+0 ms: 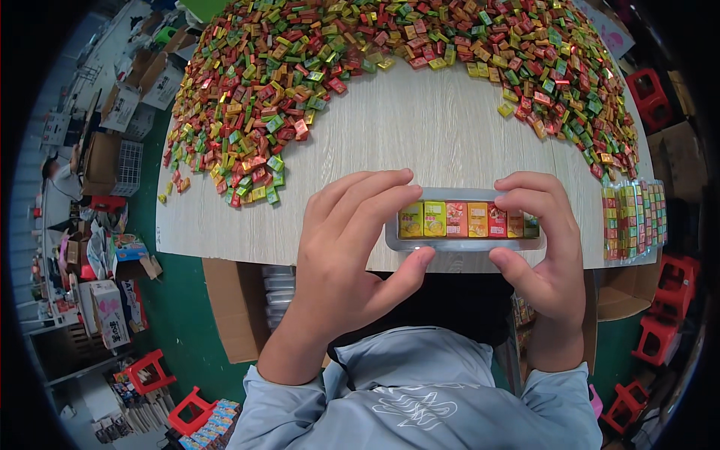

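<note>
A clear plastic tray (pixel 442 246) lies near the table's front edge, with a single row of small wrapped sweets (pixel 477 219) in yellow, red, orange and green. My left hand (pixel 352 244) curves round the tray's left end, fingers at the far side and thumb at the near rim. Gripping the right end is my right hand (pixel 544 240), its index fingertip over the sweets and its thumb along the near rim. That hand partly hides the sweets at the right end.
A big heap of loose wrapped sweets (pixel 255 97) arcs across the far side of the table (pixel 390 127). Filled clear trays (pixel 634 221) are stacked at the right edge. Below the table stand cardboard boxes (pixel 234 307) and empty trays (pixel 279 289). Red stools (pixel 191 410) stand around; another person (pixel 64 184) is far left.
</note>
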### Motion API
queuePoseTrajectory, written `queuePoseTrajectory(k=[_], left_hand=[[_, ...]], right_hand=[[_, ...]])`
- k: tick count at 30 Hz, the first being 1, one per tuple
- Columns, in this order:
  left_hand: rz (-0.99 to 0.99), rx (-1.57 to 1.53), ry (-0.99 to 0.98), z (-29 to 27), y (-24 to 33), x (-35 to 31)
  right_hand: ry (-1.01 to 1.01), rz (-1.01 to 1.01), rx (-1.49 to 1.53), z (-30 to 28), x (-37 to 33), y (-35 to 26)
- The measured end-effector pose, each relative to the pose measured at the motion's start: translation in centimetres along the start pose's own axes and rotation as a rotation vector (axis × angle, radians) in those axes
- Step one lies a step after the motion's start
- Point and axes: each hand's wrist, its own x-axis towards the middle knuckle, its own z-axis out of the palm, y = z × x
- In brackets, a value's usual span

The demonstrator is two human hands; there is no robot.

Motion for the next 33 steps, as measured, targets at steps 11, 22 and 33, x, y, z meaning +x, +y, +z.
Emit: queuePoseTrajectory(k=[11,22,33], left_hand=[[0.047,0.076,0.046,0.1,0.2,0.5],[0.055,0.026,0.067,0.3,-0.4,0.2],[0.101,-0.011,0.041,0.4,-1.5,-0.3]], right_hand=[[-0.010,-0.029,-0.057,-0.1,0.6,-0.2],[0.028,-0.033,-0.123,0.0,0.4,-0.2],[0.030,-0.161,-0.293,-0.4,1.0,0.0]])
